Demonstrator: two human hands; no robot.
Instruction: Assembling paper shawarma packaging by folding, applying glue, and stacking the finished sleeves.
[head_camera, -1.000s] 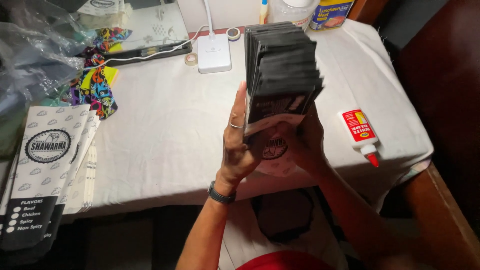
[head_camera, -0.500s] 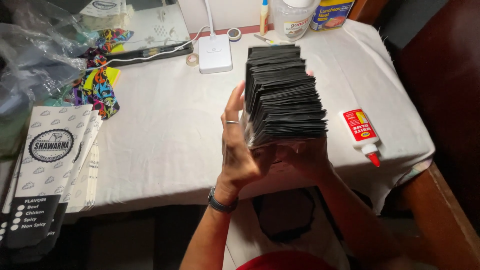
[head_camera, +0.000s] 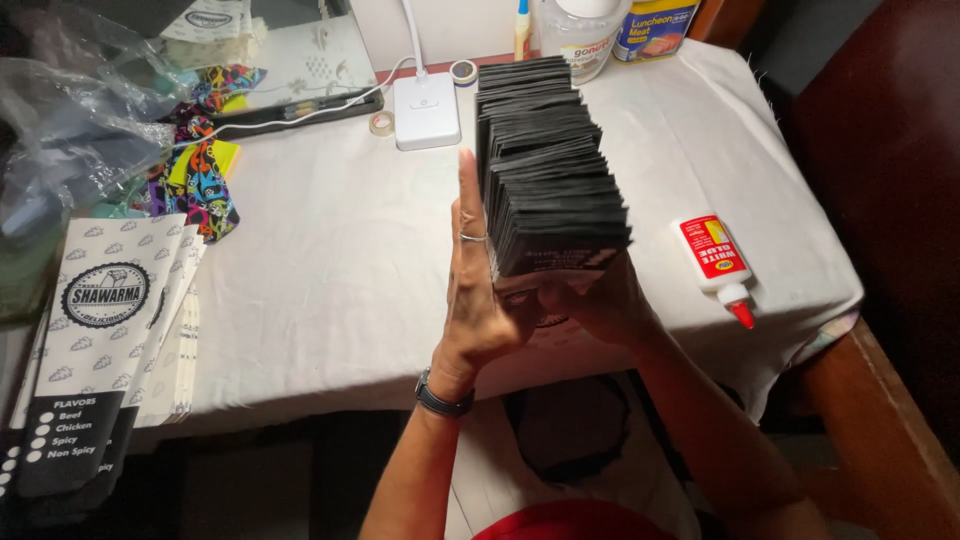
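Observation:
A thick stack of black flat paper pouches (head_camera: 545, 165) stands on edge over the white-clothed table (head_camera: 330, 270). My left hand (head_camera: 475, 290), with a ring and a dark wristband, presses flat and upright against the stack's left side. My right hand (head_camera: 600, 300) cups the stack from below and the near right, mostly hidden under it. Both hands hold the stack together.
A pile of white and black printed paper bags (head_camera: 95, 340) lies at the left edge. A glue bottle (head_camera: 718, 262) lies at the right. A white lamp base (head_camera: 426, 98), tape rolls, a jar, a can, colourful fabric (head_camera: 200, 180) and clear plastic bags sit farther back.
The stack has tipped from a steep upright tilt to lie flatter, fanned away from me. My left hand has straightened flat against its side.

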